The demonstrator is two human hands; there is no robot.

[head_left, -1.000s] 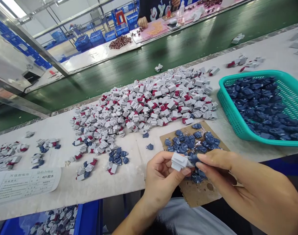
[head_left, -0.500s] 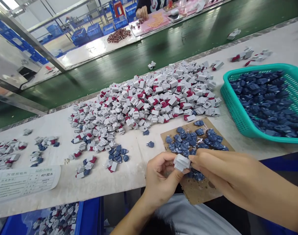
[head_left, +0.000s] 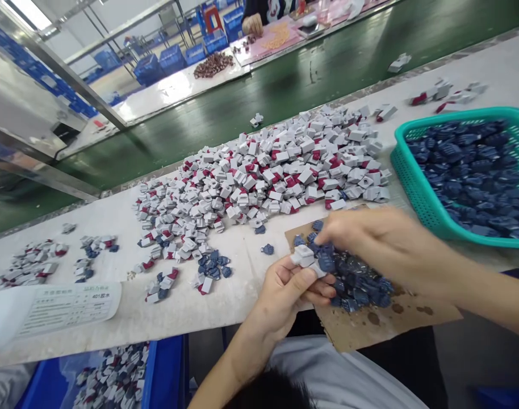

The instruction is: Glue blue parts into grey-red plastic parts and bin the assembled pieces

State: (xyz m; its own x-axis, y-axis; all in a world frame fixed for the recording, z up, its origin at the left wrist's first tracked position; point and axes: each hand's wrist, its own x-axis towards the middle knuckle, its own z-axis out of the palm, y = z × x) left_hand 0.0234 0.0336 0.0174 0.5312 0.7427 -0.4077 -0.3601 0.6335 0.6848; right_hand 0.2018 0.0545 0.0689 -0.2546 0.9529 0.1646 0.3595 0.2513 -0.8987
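Between the thumb and fingers of my left hand [head_left: 291, 287] is a light grey blocky plastic part [head_left: 304, 255]. A navy blue plastic piece [head_left: 326, 259] shows right beside it, and I cannot tell whether the two are joined. My right hand [head_left: 361, 230], blurred by motion, is curled in a pinch just above that navy piece; what its fingertips hold is hidden. Below both hands, more navy pieces [head_left: 361, 289], shaped like small fists, lie heaped on a stained cardboard sheet [head_left: 383, 326] with wet, shiny patches.
A large heap of grey and dark red parts [head_left: 259, 176] covers the table's middle. A green basket [head_left: 421, 199] of navy pieces stands right. A labelled white bottle [head_left: 67, 309] lies left; a blue bin [head_left: 159, 369] sits below. Beyond the green belt [head_left: 191, 133], a person's hand [head_left: 253, 25] shows.
My right hand has moved up from the grey part to over the navy pieces. The cardboard has shifted, showing more at the right. My left hand still holds the grey part.
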